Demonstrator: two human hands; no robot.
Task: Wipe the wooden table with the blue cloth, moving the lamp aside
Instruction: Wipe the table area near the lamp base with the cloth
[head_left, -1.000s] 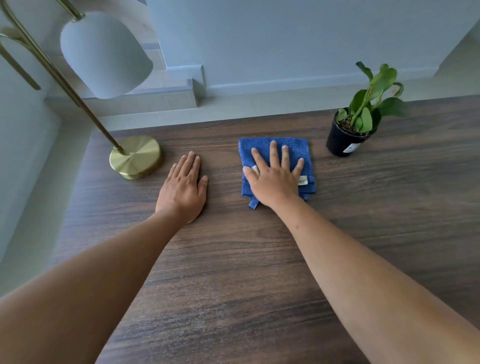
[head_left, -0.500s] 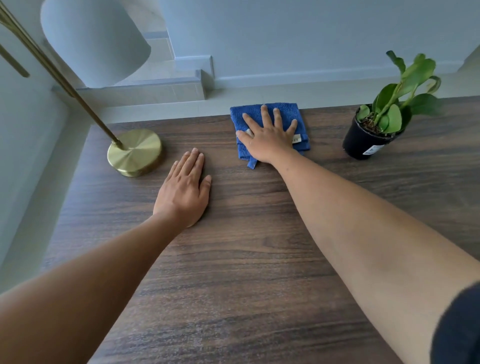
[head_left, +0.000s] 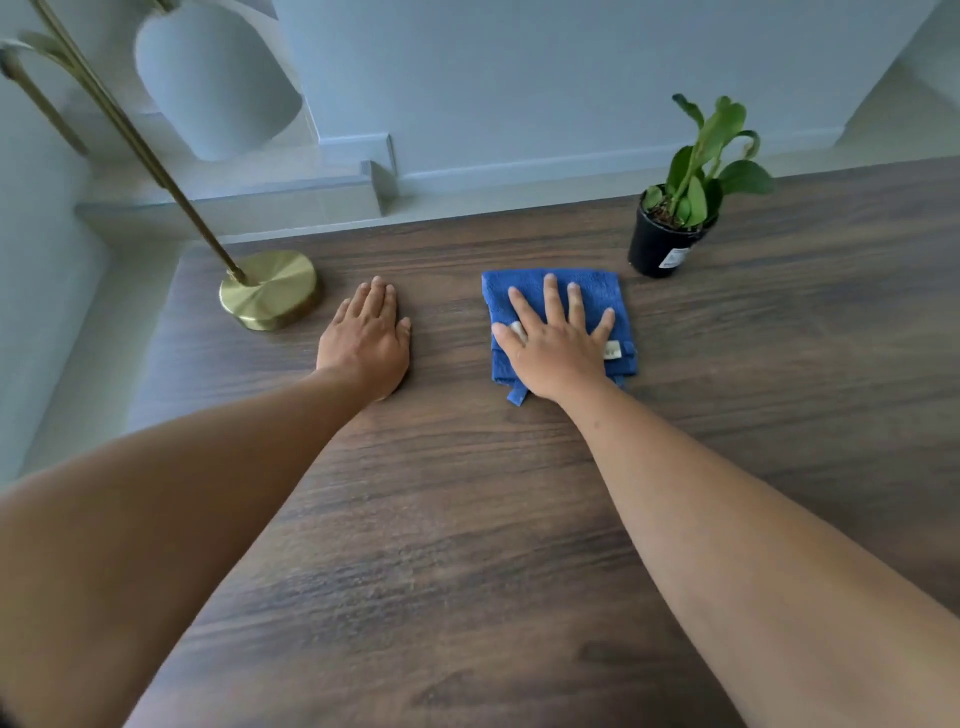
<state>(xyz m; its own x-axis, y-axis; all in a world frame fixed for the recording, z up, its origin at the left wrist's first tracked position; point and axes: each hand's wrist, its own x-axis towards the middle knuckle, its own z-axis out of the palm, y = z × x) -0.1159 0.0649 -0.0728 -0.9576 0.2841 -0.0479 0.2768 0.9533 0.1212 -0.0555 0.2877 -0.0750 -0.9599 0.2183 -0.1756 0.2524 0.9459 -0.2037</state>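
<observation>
The blue cloth lies folded on the dark wooden table, in the middle of its far half. My right hand presses flat on the cloth with fingers spread, covering most of it. To its left, my left hand rests palm down on bare wood, holding nothing. The lamp stands at the table's far left corner: a round brass base, a slanted brass stem and a pale shade hanging above. The base is a short gap left of my left hand.
A small green plant in a black pot stands to the right of the cloth, near the far edge. Beyond the table's far edge are a pale floor and a wall with a baseboard. The table's left edge runs just past the lamp.
My right hand slid the cloth out to the table's far edge, then drew it back toward me. My left hand and the lamp stayed in place.
</observation>
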